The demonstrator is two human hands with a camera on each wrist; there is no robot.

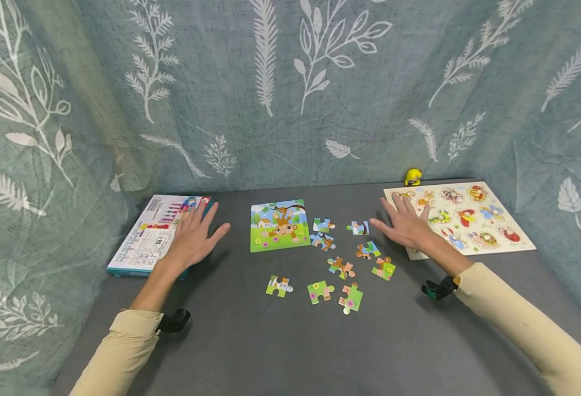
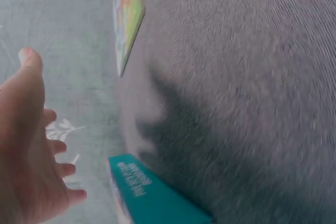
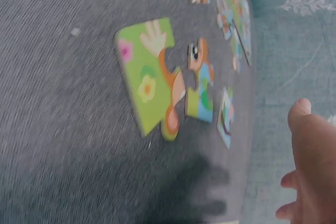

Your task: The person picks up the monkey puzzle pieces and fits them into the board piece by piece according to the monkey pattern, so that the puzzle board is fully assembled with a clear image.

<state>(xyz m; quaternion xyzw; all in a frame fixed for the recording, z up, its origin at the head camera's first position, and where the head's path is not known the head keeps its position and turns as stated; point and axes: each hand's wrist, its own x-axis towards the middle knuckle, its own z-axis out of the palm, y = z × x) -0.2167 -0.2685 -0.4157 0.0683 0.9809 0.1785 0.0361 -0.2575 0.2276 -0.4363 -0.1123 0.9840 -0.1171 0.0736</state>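
Note:
In the head view my left hand is spread with straight fingers over the right part of a flat box, holding nothing. My right hand, fingers also spread, overlaps the left edge of a cream insect puzzle board. Between the hands lies a square monkey picture. Several loose jigsaw pieces are scattered beside and in front of it, among them a green piece with a pink flower, a house piece and a branch piece close to the right thumb. The left wrist view shows the box's teal side.
A small yellow toy stands behind the insect board, by the curtain. The grey table ends at a green leaf-patterned curtain. Dark straps are on both wrists.

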